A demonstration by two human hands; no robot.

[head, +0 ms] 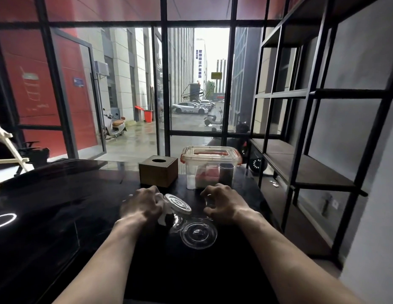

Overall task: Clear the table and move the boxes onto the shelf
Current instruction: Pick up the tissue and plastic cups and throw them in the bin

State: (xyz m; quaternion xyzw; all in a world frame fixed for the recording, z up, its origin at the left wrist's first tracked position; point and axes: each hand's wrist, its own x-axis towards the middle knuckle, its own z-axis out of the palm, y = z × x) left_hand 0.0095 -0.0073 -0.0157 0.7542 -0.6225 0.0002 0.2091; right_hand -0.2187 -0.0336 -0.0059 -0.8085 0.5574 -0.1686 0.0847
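Note:
My left hand (143, 205) grips a clear lidded plastic cup (177, 204), tilted, with white crumpled paper against it. My right hand (222, 202) has its fingers curled on a second clear cup, whose round lid (199, 234) faces me low over the black table (59, 216). Just beyond my hands stand a brown wooden tissue box (158, 170) and a clear plastic storage box (209, 167) with orange latches and handle, holding red and dark items. The black metal shelf (300, 167) with dark boards rises to the right of the table.
Large glass panes with black frames close off the far side of the table. A dark bundle lies on the table at the left (48, 172). A pale wooden frame (7, 145) leans at the far left. A narrow floor gap separates table and shelf.

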